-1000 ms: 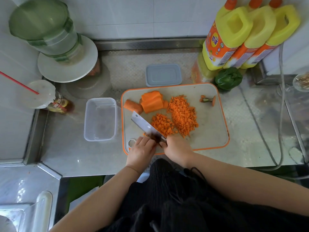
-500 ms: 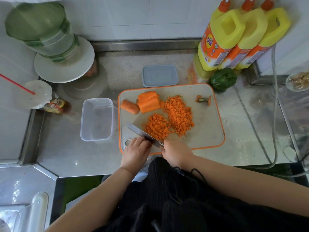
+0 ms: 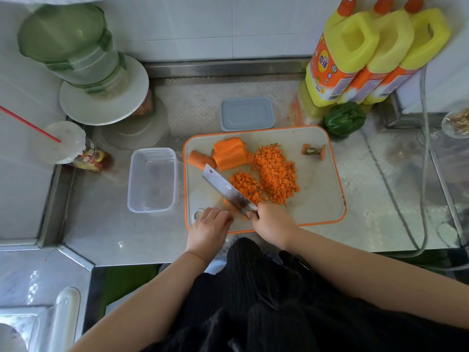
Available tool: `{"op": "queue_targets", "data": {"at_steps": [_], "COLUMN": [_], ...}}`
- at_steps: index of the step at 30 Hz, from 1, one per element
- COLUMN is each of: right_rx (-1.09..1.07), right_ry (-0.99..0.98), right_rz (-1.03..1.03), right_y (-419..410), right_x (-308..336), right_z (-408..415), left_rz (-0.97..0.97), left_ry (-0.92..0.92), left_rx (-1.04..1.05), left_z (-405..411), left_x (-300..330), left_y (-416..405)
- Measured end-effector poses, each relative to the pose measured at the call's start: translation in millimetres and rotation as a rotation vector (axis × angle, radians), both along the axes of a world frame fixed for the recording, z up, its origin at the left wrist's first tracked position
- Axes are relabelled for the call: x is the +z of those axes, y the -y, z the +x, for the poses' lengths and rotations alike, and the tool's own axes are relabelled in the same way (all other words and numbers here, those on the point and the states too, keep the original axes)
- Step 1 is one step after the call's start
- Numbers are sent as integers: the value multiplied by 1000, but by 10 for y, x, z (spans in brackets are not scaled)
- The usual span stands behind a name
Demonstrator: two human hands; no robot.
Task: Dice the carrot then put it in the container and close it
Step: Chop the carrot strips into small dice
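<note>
A pile of diced carrot (image 3: 275,174) lies on the orange-rimmed cutting board (image 3: 319,189), with uncut carrot slabs (image 3: 229,153) and a carrot end piece (image 3: 200,158) at its far left. My right hand (image 3: 272,223) grips the handle of a cleaver (image 3: 227,190), blade raised and pointing to the far left. My left hand (image 3: 209,226), fingers curled, holds down carrot strips at the board's near edge, mostly hidden under the fingers and blade. The clear container (image 3: 152,180) stands empty left of the board. Its grey lid (image 3: 247,114) lies behind the board.
Three yellow detergent bottles (image 3: 355,54) and a green pepper (image 3: 344,119) stand at the back right. A carrot top (image 3: 314,149) lies on the board's far right. A green-lidded jar on a white plate (image 3: 104,97) and a cup with a red straw (image 3: 63,142) are at the left.
The cleaver blade went down onto the carrot strips half a second ago and has come back up. My left hand stays on the strips at the board's near edge.
</note>
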State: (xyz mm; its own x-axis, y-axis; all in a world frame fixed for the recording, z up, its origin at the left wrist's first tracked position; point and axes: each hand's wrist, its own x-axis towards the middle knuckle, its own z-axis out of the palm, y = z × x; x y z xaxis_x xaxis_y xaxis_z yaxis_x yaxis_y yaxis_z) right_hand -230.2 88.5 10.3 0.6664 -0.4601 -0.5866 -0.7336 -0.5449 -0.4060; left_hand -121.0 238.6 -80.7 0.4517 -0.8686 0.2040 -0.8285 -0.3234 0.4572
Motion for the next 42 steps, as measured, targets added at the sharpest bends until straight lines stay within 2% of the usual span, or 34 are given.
{"op": "queue_targets", "data": {"at_steps": [6, 12, 20, 25, 31, 36, 42], "right_rx": [116, 144, 37, -116, -318, -357, -373], "right_ry": [-34, -17, -38, 11, 112, 173, 236], "right_rz": [-18, -30, 28, 30, 165, 177, 168], "right_y": [-89, -95, -96, 86, 222, 346, 379], "right_x": [-15, -43, -81, 7, 78, 188, 184], "right_z": [-55, -46, 30, -19, -89, -193, -283], "left_rz": [101, 103, 110, 38, -12, 85, 31], "left_ry": [-21, -25, -61, -14, -9, -147, -86], "left_rx": [25, 18, 26, 15, -37, 94, 60], "left_z": [-24, -46, -27, -30, 18, 25, 54], "left_x": [44, 71, 54, 179, 398, 597, 722], "left_y": [27, 32, 47, 139, 339, 450, 545]}}
